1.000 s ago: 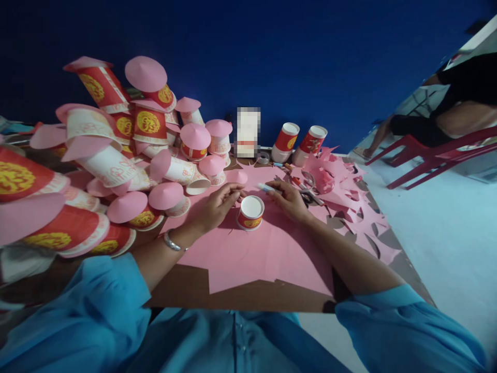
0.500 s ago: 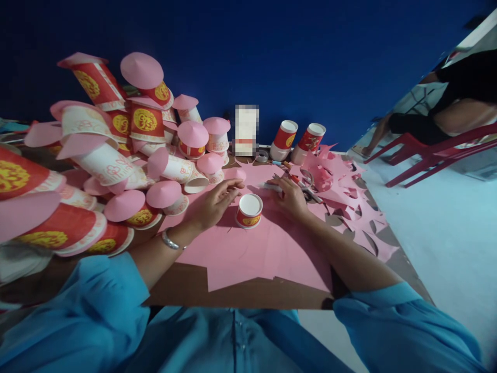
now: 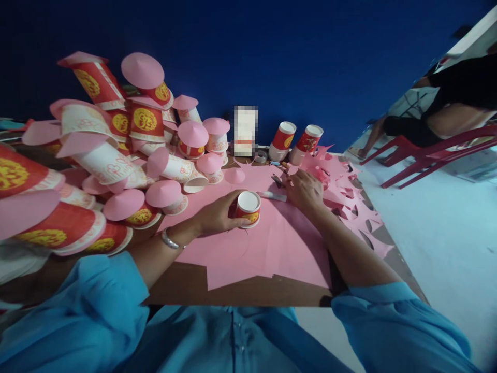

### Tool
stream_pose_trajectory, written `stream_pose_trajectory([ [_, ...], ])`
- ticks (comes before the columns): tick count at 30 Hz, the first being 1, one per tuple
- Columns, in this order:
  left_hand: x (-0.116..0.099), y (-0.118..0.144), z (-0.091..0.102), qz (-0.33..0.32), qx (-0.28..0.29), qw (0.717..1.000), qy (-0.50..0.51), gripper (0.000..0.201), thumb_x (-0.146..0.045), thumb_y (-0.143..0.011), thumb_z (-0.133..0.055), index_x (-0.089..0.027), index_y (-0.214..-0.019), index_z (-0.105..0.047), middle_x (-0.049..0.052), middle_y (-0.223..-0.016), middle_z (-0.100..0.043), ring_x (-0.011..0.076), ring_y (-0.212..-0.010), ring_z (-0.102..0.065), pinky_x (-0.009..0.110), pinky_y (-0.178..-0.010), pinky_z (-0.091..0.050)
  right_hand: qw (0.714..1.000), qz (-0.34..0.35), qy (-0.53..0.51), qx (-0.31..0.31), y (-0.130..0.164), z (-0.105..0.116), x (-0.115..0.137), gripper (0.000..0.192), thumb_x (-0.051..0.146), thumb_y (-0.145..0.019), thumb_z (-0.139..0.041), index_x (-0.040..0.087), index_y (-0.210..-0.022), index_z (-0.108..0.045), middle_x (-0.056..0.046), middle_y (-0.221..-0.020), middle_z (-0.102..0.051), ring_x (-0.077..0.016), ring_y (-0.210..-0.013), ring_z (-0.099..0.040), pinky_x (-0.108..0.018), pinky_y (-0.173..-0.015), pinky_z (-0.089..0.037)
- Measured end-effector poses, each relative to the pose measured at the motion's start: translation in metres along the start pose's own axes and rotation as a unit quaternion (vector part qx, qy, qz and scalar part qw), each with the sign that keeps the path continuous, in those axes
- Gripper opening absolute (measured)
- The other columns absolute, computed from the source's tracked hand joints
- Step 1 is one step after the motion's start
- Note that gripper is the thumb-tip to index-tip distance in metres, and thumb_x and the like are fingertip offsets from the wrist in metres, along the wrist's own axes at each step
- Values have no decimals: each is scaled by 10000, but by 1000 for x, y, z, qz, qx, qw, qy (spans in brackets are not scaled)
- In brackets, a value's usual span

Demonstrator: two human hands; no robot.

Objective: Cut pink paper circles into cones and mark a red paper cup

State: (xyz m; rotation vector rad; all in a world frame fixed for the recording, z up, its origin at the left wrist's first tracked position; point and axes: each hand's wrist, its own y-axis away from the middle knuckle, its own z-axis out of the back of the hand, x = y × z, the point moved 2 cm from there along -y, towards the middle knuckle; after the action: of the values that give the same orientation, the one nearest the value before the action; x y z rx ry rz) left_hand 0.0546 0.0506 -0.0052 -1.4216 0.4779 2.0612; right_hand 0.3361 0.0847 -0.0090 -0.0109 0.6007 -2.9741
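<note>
Left hand [image 3: 217, 215] now has its fingers clamped on the cup [image 3: 248, 208] — right hand [image 3: 306, 190] has dropped the pen [image 3: 273, 196], fingers loosely apart over scissors [image 3: 278, 181].

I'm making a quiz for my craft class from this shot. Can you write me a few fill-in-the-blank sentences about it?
1. The left hand grips a small upturned paper ____.
2. The sheet under the cup is ____ in colour.
3. The pen lies on the sheet beside the ____ hand.
4. The chair at the far right is ____.

Missing words: cup; pink; right; red
</note>
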Motion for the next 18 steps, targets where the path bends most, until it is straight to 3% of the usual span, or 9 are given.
stream_pose_trajectory([
  [2,1,-1,0,5,1,1000,6,671,-410,-814,-865,-219,-1392,-585,106,-1363,-720,310,-1243,-688,475,-1080,-556,999,38,-23,12,0,2,2,365,363,-1078,-504,178,-984,-804,-142,-993,-759,-267,-949,-672,-336,-741,-458],
  [5,3,-1,-1,6,2,1000,6,653,-430,-819,-858,-214,-1374,-591,113,-1356,-723,312,-1231,-689,482,-1063,-555,979,183,-73,54,5,7,17,320,394,-1077,-543,195,-1137,-786,-132,-1088,-779,-261,-1036,-694,-333,-823,-495],
  [7,3,-1,-1,9,0,1000,8,637,-442,-820,-854,-211,-1357,-601,118,-1341,-729,313,-1209,-697,483,-1041,-562,965,234,-64,94,8,13,26,306,359,-1079,-546,189,-1164,-786,-147,-1114,-787,-269,-1082,-706,-343,-869,-507],
  [9,3,-2,-1,13,-2,1000,9,636,-435,-803,-865,-210,-1339,-607,114,-1323,-737,313,-1194,-702,481,-1031,-566,968,217,-27,121,8,21,28,278,329,-1062,-571,188,-1121,-803,-156,-1124,-794,-283,-1095,-719,-390,-954,-507],
  [12,2,-2,0,16,-1,1000,3,643,-421,-784,-878,-214,-1331,-611,96,-1301,-745,311,-1188,-705,473,-1030,-568,976,138,12,166,3,30,20,275,386,-1026,-628,197,-1031,-827,-138,-1100,-808,-296,-1040,-742,-469,-1049,-492],
  [15,2,-3,0,19,-2,1000,0,638,-455,-789,-874,-220,-1325,-621,88,-1282,-752,312,-1170,-712,464,-999,-584,986,34,45,159,-3,30,7,405,420,-1073,-508,167,-1059,-825,-174,-1089,-806,-325,-1027,-748,-431,-921,-552],
  [18,2,-3,0,17,-1,1000,9,628,-488,-798,-868,-221,-1315,-633,87,-1252,-760,310,-1146,-721,456,-969,-598,986,4,78,145,-5,24,1,411,310,-1080,-433,145,-1192,-792,-234,-1189,-778,-369,-1087,-737,-419,-826,-567],
])
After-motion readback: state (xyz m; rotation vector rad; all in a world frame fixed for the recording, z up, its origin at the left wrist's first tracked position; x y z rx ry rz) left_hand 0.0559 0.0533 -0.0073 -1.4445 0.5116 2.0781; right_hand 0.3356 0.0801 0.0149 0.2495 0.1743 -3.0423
